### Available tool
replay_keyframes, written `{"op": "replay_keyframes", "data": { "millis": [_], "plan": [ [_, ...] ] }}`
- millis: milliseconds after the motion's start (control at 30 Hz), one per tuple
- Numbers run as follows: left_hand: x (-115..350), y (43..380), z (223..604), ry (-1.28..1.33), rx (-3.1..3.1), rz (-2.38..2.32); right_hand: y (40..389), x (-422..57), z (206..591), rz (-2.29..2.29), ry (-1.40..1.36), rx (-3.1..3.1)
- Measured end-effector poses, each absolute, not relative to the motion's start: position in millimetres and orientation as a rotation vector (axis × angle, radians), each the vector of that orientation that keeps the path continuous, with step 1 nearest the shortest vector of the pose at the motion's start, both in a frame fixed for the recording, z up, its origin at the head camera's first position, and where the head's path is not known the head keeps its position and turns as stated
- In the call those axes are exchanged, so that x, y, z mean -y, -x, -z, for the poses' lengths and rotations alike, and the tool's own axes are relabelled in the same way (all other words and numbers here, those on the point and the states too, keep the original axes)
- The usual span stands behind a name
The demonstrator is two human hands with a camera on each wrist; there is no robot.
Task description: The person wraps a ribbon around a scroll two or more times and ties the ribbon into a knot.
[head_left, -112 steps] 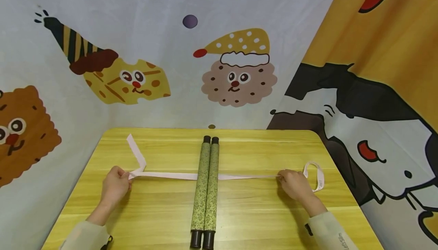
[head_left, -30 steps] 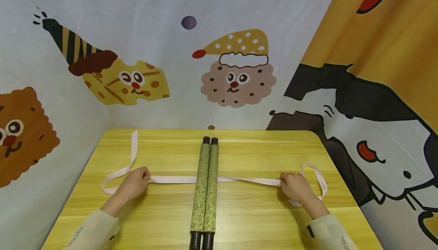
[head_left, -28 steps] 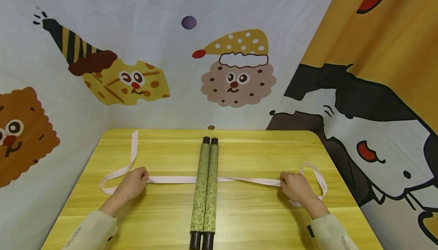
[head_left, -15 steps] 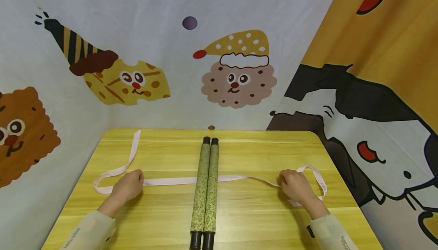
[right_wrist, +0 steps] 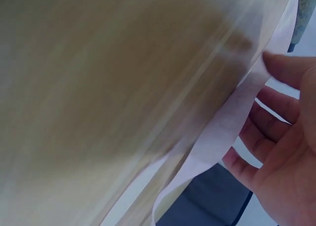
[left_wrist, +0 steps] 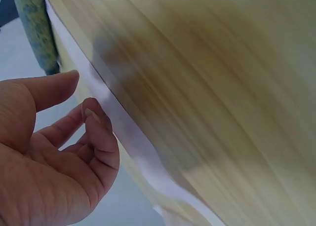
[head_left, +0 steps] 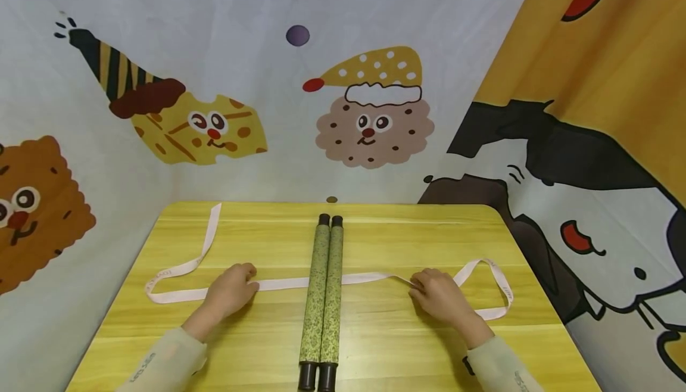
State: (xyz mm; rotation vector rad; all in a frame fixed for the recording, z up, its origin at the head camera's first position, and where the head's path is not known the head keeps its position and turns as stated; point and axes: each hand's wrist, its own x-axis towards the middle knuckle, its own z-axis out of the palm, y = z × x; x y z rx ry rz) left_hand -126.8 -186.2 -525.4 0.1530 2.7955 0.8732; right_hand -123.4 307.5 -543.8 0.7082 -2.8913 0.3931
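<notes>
Counting what lies before you, there are two green patterned rolls [head_left: 317,296], side by side on one wooden table [head_left: 386,344], and one pale pink ribbon [head_left: 284,284] running crosswise beneath both. Two pale sleeves [head_left: 167,361] show at your wrists. Your left hand [head_left: 231,291] is loosely open to the left of the rolls, thumb and forefinger parted beside the ribbon, gripping nothing. Your right hand [head_left: 440,295], to their right, is relaxed, with a gap between thumb and forefinger; its thumb tip is at the ribbon, though you cannot tell whether they touch.

Only the head view shows the ribbon's left tail reaching the far table edge and its loop beside your right wrist. The left wrist view adds your palm and bent fingers. The right wrist view shows the ribbon's broad face, where from above it narrows to a thin line.
</notes>
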Motion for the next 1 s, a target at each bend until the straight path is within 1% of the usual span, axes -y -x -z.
{"op": "replay_keyframes", "data": {
  "millis": [200,433,600,700,1000],
  "plan": [
    [160.0,128.4,527.6,-0.188,-2.791,-0.901,123.1,-298.9,543.9,-0.394,-0.689,2.892],
    [146.8,127.5,533.7,-0.172,-2.777,-0.958,123.0,-294.7,542.1,-0.526,-0.609,2.947],
    [147.5,125.9,532.8,-0.143,-2.738,-1.065,122.0,-295.0,536.7,-0.746,-0.484,3.043],
    [151.1,125.5,531.1,-0.132,-2.729,-1.1,121.9,-298.0,534.1,-0.799,-0.447,3.081],
    [164.4,126.2,523.4,-0.062,-2.716,-1.161,123.8,-310.7,525.4,-0.891,-0.44,3.09]
  ]
}}
